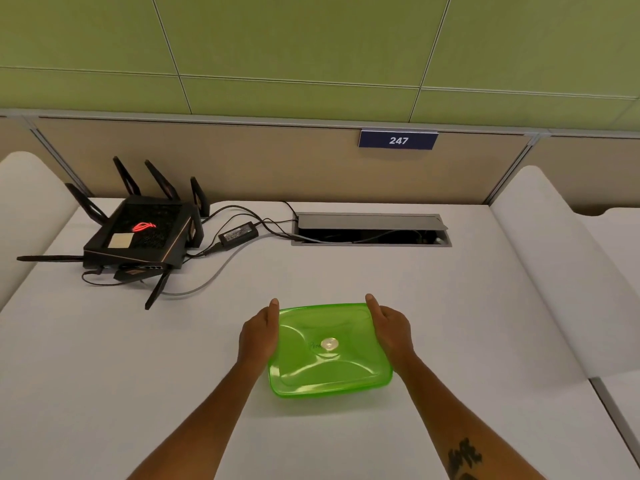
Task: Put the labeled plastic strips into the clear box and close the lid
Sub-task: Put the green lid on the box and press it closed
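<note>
A box with a translucent green lid [329, 348] sits on the white table, near the front middle. The lid lies on top of the box and has a small round white valve at its centre. My left hand [259, 336] rests against the lid's left side, thumb pointing away from me. Against the right side lies my right hand [391, 329], its thumb likewise along the edge. The fingers of both hands are hidden beside the box. No plastic strips are visible; the box's inside cannot be seen through the lid.
A black router [138, 233] with several antennas stands at the back left, with a power adapter [238, 233] and cables running to an open cable hatch [370, 230] at the back middle. A beige partition with a "247" sign [398, 140] closes the desk's far edge.
</note>
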`<action>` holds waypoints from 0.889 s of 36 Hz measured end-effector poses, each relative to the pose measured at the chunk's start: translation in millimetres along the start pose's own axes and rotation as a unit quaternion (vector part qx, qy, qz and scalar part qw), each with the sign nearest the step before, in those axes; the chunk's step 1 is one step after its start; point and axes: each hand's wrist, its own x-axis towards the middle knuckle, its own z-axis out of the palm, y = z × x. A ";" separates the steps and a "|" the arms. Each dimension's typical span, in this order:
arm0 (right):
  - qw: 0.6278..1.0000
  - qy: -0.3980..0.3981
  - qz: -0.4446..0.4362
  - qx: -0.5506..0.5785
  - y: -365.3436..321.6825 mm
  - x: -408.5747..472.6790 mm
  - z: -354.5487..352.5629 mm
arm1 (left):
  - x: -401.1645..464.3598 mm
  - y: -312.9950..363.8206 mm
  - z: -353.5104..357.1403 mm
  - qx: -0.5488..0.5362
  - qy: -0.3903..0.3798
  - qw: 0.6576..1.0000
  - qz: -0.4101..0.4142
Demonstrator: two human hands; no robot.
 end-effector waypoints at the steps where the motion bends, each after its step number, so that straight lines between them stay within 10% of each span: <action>1: 1.000 0.002 -0.002 0.001 -0.5 -0.1 0.0 | 0.3 1.1 -0.3 0.005 -0.001 1.000 0.000; 22: 0.998 -0.036 0.044 -0.017 -1.9 -11.2 -10.8 | -32.4 10.4 -20.8 -0.011 -0.038 0.995 -0.090; 32: 0.989 -0.032 0.035 0.139 29.7 -85.0 -32.4 | -108.3 -47.3 -28.1 -0.271 -0.118 0.949 -0.114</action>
